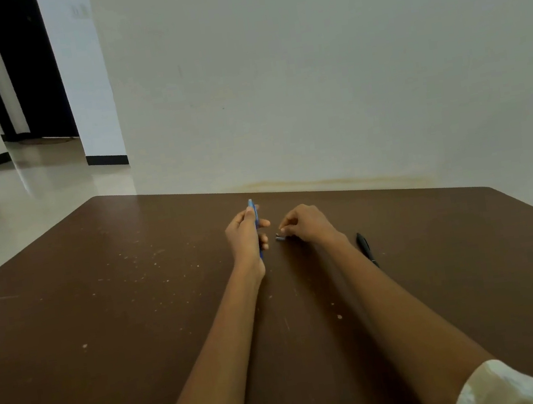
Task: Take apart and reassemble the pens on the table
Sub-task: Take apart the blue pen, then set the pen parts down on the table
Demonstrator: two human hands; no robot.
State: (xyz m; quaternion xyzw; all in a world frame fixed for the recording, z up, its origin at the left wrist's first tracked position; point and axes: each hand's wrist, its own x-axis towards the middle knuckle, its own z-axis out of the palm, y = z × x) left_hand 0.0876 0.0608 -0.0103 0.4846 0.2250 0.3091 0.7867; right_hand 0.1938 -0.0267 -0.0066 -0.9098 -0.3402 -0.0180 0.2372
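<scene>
Spanning the lower view, the brown table (102,310) carries two pens: a blue pen (254,217) held upright in the curled left hand (246,235), its tip end pointing to 12 o'clock and its lower part hidden behind the palm, and one black pen (365,247) lying flat at 4 o'clock from the right hand (306,223), close beside the wrist and partly cut off by the forearm. The right hand's fingers pinch down narrowly at one small grey pen part (279,238) on the table at its 8 o'clock, too small and blurred to identify further.

blue pen (254,219) held upright, black pen (365,246) lying flat
</scene>
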